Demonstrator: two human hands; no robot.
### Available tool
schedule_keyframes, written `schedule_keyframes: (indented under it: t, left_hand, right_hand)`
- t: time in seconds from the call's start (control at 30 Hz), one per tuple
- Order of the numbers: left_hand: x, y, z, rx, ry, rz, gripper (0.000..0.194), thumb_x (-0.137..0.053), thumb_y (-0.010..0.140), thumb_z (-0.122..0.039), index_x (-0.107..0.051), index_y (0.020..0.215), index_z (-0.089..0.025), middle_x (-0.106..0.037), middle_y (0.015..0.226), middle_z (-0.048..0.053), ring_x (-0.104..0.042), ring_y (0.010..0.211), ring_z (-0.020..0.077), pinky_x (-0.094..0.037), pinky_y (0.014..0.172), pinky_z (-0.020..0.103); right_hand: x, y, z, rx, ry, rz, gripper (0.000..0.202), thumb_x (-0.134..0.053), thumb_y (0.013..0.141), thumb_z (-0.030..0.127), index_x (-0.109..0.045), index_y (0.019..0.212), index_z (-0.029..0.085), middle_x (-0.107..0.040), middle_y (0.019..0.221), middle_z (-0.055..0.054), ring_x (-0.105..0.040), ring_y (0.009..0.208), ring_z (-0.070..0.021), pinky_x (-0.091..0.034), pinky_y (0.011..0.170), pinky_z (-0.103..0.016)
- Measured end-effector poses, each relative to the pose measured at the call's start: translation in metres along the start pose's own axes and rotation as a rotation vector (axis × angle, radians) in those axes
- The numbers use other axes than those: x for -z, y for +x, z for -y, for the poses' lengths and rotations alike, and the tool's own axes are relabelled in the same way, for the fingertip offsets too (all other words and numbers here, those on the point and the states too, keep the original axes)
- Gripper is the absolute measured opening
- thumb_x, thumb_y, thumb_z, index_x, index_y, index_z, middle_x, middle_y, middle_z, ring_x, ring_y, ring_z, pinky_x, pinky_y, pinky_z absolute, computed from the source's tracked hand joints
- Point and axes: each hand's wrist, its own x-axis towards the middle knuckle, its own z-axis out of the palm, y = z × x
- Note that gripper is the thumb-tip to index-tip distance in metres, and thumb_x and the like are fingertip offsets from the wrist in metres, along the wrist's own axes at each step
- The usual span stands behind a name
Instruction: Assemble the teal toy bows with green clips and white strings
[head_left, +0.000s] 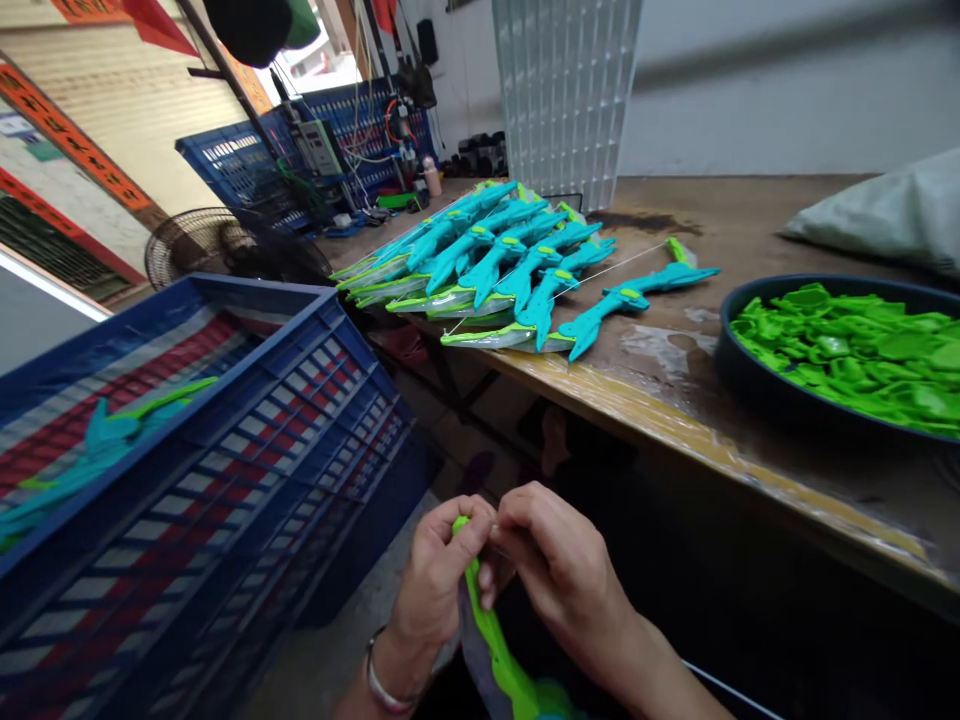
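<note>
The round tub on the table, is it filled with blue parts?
No, the parts visible in the round tub are bright green parts.

Both bare hands, left [442, 565] and right [562, 555], are held close together, fingers pinched, the left wrist braceleted.

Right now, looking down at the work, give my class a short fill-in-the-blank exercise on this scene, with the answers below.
1. The left hand holds a long part coloured bright ____.
2. The bracelet is on the ____ wrist.
3. The large crate with slotted sides is dark ____.
4. The round tub of small pieces stands at the picture's ____ edge.

Missing words: green; left; blue; right.
</note>
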Motion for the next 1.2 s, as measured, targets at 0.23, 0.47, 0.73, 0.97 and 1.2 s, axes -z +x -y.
schedule_keyframes:
  t: [0.23,0.47,0.73,0.97,1.2]
  left_hand:
    - [0.007,0.005,0.0,-0.027,-0.012,0.116,0.03,-0.066,0.093,-0.038,-0.062,0.076,-0.014,-0.049,0.054,-0.002,-0.045,0.039,0.007,-0.038,0.038,0.017]
    - [0.003,0.004,0.002,-0.045,0.006,0.112,0.033,-0.065,0.095,-0.039,-0.061,0.074,-0.014,-0.049,0.054,-0.002,-0.045,0.04,0.0062,-0.035,0.039,0.015]
    - [0.0,0.005,0.007,-0.014,-0.004,0.082,0.036,-0.066,0.094,-0.043,-0.057,0.074,-0.015,-0.046,0.051,-0.004,-0.04,0.038,0.0055,-0.036,0.037,0.015]
    - [0.002,0.007,0.011,-0.014,-0.022,0.086,0.037,-0.065,0.094,-0.047,-0.057,0.076,-0.016,-0.044,0.053,-0.005,-0.038,0.038,0.0063,-0.034,0.035,0.016]
    - [-0.001,0.004,0.008,-0.075,0.068,-0.021,0.034,-0.072,0.091,-0.04,-0.062,0.073,-0.013,-0.053,0.071,0.0,-0.049,0.064,0.0091,-0.043,0.06,0.018]
  right_hand:
    - [0.004,0.001,-0.003,-0.033,0.053,0.017,0.012,-0.056,0.104,0.012,-0.057,0.094,0.019,-0.057,0.089,-0.002,-0.055,0.078,-0.0152,-0.044,0.067,-0.026]
    - [0.001,-0.007,0.001,-0.137,0.103,0.016,0.014,-0.051,0.106,0.015,-0.058,0.094,0.02,-0.058,0.089,-0.003,-0.058,0.079,-0.0154,-0.046,0.07,-0.027]
    - [0.004,-0.008,0.006,-0.411,0.51,0.115,0.023,-0.046,0.111,0.031,-0.049,0.09,0.02,-0.059,0.088,-0.002,-0.063,0.07,-0.0139,-0.054,0.069,-0.028]
    - [0.003,-0.008,0.005,-0.555,0.848,0.087,0.025,-0.049,0.109,0.039,-0.051,0.092,0.02,-0.061,0.088,-0.003,-0.064,0.069,-0.0168,-0.056,0.068,-0.031]
    - [-0.003,-0.014,0.007,-0.294,0.238,-0.017,0.016,-0.075,0.092,0.021,-0.06,0.097,0.021,-0.058,0.089,0.001,-0.056,0.079,-0.0154,-0.046,0.071,-0.026]
